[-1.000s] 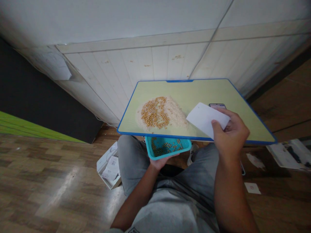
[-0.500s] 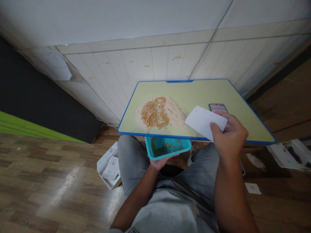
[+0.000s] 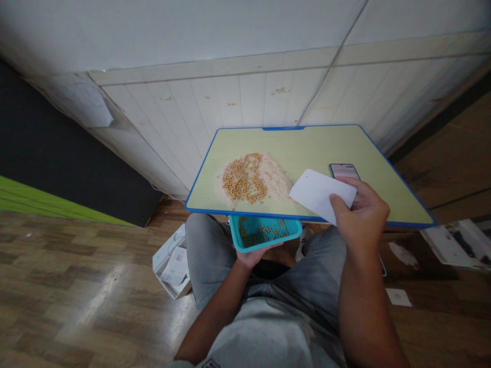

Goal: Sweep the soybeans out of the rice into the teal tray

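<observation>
My right hand (image 3: 360, 212) pinches a white card (image 3: 320, 193) over the right half of a low yellow-green table (image 3: 310, 145) with a blue rim. The card's left corner is by the edge of a pile of rice (image 3: 276, 180). Round golden-yellow beans (image 3: 241, 179) lie on and beside the rice, mostly to its left. Below the table's front edge, my left hand (image 3: 253, 257) holds up a turquoise plastic basket (image 3: 268, 244) from underneath. Beans (image 3: 264, 232) lie scattered inside it. The fingers under the basket are mostly hidden.
A phone (image 3: 345, 171) lies on the table just behind my right hand. On the wooden floor at the left stands an open white box (image 3: 174, 268) with papers. A small white paper square (image 3: 399, 297) is on the floor at the right. A white panelled wall (image 3: 199, 102) rises behind the table.
My right hand and the card have shifted slightly to the left. The basket, my left hand and the pile look the same.
</observation>
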Action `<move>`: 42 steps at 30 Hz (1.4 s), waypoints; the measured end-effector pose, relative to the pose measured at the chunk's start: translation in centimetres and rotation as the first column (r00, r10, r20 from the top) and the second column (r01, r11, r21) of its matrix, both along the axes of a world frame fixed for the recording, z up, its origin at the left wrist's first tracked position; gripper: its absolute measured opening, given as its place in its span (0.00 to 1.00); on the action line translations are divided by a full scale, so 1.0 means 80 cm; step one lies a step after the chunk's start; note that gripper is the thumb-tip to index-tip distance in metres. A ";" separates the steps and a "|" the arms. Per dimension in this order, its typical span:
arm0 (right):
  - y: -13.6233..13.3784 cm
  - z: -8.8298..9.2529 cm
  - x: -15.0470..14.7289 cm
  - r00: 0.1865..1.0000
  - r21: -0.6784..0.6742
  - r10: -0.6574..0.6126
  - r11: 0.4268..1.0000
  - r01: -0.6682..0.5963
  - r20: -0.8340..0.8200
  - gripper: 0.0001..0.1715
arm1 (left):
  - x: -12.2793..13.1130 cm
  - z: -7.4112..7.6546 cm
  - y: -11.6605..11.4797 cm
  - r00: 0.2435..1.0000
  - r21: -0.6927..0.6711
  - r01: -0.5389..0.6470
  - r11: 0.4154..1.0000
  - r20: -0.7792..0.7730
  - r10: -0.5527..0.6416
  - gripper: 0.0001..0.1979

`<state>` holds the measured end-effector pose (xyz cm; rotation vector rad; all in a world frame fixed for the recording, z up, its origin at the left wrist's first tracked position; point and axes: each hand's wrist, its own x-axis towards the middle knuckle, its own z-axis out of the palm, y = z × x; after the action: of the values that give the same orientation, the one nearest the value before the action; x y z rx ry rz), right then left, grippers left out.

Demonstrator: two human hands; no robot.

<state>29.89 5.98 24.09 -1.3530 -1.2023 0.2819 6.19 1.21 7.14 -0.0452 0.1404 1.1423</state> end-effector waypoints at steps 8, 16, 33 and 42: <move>-0.003 0.006 -0.004 0.996 0.032 0.063 0.998 -0.061 -0.058 0.19 | 0.001 0.006 0.000 1.000 -0.009 -0.005 1.000 0.009 0.005 0.47; -0.009 -0.004 -0.022 0.949 -0.007 0.285 0.957 -0.289 -0.134 0.19 | 0.001 0.014 0.000 1.000 -0.010 0.007 1.000 0.010 -0.007 0.47; 0.015 -0.006 -0.103 0.822 0.013 0.569 0.822 -0.569 0.016 0.17 | -0.005 0.025 0.002 0.998 0.030 -0.026 0.999 -0.064 0.028 0.45; 0.022 -0.005 -0.115 0.819 -0.020 0.573 0.820 -0.573 0.042 0.17 | -0.012 0.019 0.001 0.984 0.022 -0.105 0.994 -0.142 0.107 0.38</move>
<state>20.68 7.73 23.68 -0.9716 -1.6374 0.6862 5.22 1.26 8.64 0.0427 0.2603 1.2529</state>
